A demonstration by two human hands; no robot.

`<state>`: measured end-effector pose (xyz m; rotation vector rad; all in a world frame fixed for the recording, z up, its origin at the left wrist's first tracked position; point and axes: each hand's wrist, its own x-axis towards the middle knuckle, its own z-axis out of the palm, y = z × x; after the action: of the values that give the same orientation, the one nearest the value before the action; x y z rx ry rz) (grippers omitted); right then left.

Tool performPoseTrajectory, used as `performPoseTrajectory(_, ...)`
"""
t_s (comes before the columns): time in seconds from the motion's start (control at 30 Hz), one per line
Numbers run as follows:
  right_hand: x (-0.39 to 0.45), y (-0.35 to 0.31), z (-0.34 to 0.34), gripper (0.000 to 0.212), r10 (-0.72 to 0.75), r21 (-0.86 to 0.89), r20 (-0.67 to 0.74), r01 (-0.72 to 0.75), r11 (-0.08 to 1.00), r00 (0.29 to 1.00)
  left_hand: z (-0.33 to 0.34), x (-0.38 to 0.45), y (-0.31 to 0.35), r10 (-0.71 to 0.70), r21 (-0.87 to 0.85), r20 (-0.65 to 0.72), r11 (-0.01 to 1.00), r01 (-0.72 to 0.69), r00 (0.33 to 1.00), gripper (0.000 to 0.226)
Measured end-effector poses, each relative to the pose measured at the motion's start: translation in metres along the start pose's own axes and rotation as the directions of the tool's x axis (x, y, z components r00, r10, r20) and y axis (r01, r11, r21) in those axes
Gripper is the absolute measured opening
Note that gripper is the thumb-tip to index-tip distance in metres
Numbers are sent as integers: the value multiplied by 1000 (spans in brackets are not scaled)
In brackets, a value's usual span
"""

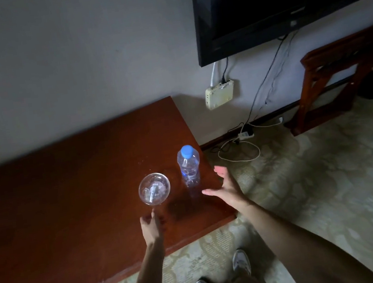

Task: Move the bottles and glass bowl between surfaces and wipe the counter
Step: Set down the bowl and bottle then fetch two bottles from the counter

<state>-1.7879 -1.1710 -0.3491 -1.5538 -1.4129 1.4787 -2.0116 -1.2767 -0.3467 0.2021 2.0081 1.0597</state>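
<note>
Right hand point(226, 187): empty, fingers spread wide, thumb extended toward the bottle, no contact. Water bottle point(189, 168): clear plastic, blue cap, upright on the wooden counter point(67, 195), just beyond the right hand's thumb, near the counter's end. Left hand point(150, 226): empty, fingers loosely curled, one fingertip pointing up toward the bowl. Glass bowl point(154, 189): just beyond the left fingertips, beside the bottle, on the counter; holds a small pale item, indistinct.
</note>
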Motion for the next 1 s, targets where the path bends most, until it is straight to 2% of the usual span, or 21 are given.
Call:
performPoseTrajectory(0.1, -36, 34, -20, 69, 76, 28, -115, -74, 997, 990, 3, -42, -13, 66, -19, 206, 998, -63, 976, 21)
performPoseTrajectory(0.2, -91, 81, -35, 50, 202, 102, -249, -182, 978, 947, 7, -73, -45, 72, 117, 434, 984, -136, 898, 31)
performPoseTrajectory(0.27, -140, 113, -45, 39, 351, 202, -327, -298, 933, 878, 11, -86, -71, -22, 298, 567, 938, -180, 823, 26)
performPoseTrajectory(0.33, -197, 150, -51, 33, 507, 239, -363, -448, 862, 782, 12, -96, -95, -205, 494, 626, 851, -180, 752, 24)
performPoseTrajectory(0.4, -256, 188, -52, 33, 621, 303, -403, -542, 784, 672, 11, -92, -114, -336, 629, 625, 751, -201, 705, 28)
performPoseTrajectory(0.53, -359, 229, -36, 29, 763, 473, -458, -602, 644, 457, 34, -79, -122, -476, 776, 558, 589, -226, 680, 36)
performPoseTrajectory(0.67, -426, 252, -20, 20, 865, 714, -384, -491, 499, 322, 95, -92, -118, -558, 830, 553, 439, -345, 619, 36)
performPoseTrajectory(0.8, -443, 267, -27, 26, 915, 790, -318, -464, 401, 249, 149, -135, -108, -514, 777, 629, 456, -435, 584, 30)
performPoseTrajectory(0.9, -434, 290, -54, 7, 919, 740, -319, -545, 395, 233, 182, -146, -112, -514, 762, 647, 428, -485, 563, 33)
performPoseTrajectory(0.93, -426, 304, -69, 17, 927, 738, -284, -561, 375, 246, 193, -145, -113, -527, 773, 634, 407, -487, 566, 35)
performPoseTrajectory(1.0, -410, 327, -107, 30, 912, 679, -265, -612, 406, 312, 216, -143, -113, -541, 818, 575, 364, -445, 614, 40)
